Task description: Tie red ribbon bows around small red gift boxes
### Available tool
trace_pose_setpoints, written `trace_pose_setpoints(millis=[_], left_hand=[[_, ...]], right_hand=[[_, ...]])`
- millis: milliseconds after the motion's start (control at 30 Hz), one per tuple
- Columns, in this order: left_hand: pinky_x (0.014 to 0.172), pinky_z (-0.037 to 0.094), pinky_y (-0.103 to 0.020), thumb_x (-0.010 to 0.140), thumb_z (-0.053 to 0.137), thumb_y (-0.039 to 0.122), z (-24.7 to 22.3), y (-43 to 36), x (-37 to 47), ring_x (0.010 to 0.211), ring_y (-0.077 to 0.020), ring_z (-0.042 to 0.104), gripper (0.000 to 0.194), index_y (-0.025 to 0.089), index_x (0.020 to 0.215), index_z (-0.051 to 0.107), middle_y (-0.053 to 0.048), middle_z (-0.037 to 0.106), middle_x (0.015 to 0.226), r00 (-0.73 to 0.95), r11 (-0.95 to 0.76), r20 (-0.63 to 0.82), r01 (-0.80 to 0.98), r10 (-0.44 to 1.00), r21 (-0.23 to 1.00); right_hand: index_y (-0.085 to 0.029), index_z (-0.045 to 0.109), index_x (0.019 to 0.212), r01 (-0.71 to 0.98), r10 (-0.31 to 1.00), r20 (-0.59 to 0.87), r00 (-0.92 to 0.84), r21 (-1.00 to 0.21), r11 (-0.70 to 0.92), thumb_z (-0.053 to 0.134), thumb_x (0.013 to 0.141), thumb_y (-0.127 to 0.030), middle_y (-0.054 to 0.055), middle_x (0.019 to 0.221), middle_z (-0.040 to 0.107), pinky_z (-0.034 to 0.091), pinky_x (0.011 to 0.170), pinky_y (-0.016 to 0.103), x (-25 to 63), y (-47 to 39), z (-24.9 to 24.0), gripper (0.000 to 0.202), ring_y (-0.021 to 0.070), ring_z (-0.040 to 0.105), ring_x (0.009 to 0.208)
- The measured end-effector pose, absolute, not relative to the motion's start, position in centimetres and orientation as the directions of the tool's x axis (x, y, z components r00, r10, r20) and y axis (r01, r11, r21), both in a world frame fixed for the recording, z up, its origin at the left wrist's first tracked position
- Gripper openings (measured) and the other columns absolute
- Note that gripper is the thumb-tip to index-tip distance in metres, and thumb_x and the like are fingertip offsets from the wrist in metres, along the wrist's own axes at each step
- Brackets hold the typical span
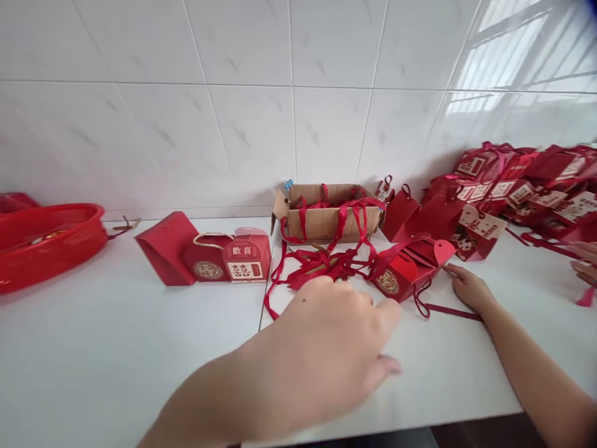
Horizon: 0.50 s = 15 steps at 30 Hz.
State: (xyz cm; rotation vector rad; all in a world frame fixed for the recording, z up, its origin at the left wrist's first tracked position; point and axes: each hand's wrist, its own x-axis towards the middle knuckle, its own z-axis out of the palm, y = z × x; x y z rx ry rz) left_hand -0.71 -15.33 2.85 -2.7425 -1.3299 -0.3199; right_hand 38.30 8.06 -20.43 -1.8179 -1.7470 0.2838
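My left hand reaches over the table in the middle, slightly blurred, its thumb apart from the curved fingers and nothing visible in it. Just beyond it lies a tangled heap of red ribbons. On the right, my right hand grips the near right end of a red gift box, its fingertips partly hidden behind the box. This box lies tilted, with its top flaps partly open and a dark red cord loop hanging from it. A flat dark red ribbon runs along the table to my right forearm.
A cardboard box with ribbons stands against the tiled wall. Left are a red gift box with a rope handle, a plain red box and a red plastic basket. Many red boxes are piled right, near another person's hand.
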Motion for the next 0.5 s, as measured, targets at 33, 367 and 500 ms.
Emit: trace_pose_setpoints(millis=[33, 367, 500], left_hand=[[0.061, 0.045, -0.034, 0.082, 0.058, 0.044, 2.5, -14.9, -1.1, 0.069, -0.0219, 0.062, 0.022, 0.023, 0.087, 0.061, -0.002, 0.065, 0.07, 0.581, -0.601, 0.245, 0.799, 0.776, 0.007], [0.103, 0.029, -0.061, 0.081, 0.043, 0.063, -0.7, -10.2, -21.5, 0.133, -0.0478, 0.025, 0.072, 0.008, 0.125, 0.033, -0.02, 0.032, 0.14, -0.593, 0.482, 0.55, 0.803, 0.589, 0.35], [0.092, 0.044, -0.045, 0.08, 0.047, 0.059, -1.2, -10.1, -25.0, 0.107, -0.029, 0.052, 0.041, 0.018, 0.084, 0.047, 0.001, 0.056, 0.09, -0.718, 0.428, 0.38, 0.669, 0.583, 0.608]], right_hand=[[-0.019, 0.068, 0.099, 0.838, 0.963, 0.245, 0.113, -0.544, 0.039, 0.044, 0.063, -0.014, 0.013, 0.116, 0.066, 0.042, 0.101, 0.049, 38.4, 8.1, -20.5, 0.044, 0.0336, 0.056, 0.117], [-0.025, 0.068, 0.091, 0.84, 0.956, 0.261, 0.132, -0.542, 0.032, 0.046, 0.065, -0.02, 0.009, 0.117, 0.065, 0.041, 0.101, 0.051, 38.8, 8.6, -21.8, 0.035, 0.0362, 0.053, 0.12], [-0.024, 0.069, 0.09, 0.838, 0.956, 0.256, 0.145, -0.546, 0.019, 0.045, 0.067, -0.019, 0.011, 0.117, 0.065, 0.043, 0.097, 0.049, 38.5, 8.2, -21.3, 0.034, 0.0348, 0.057, 0.115]])
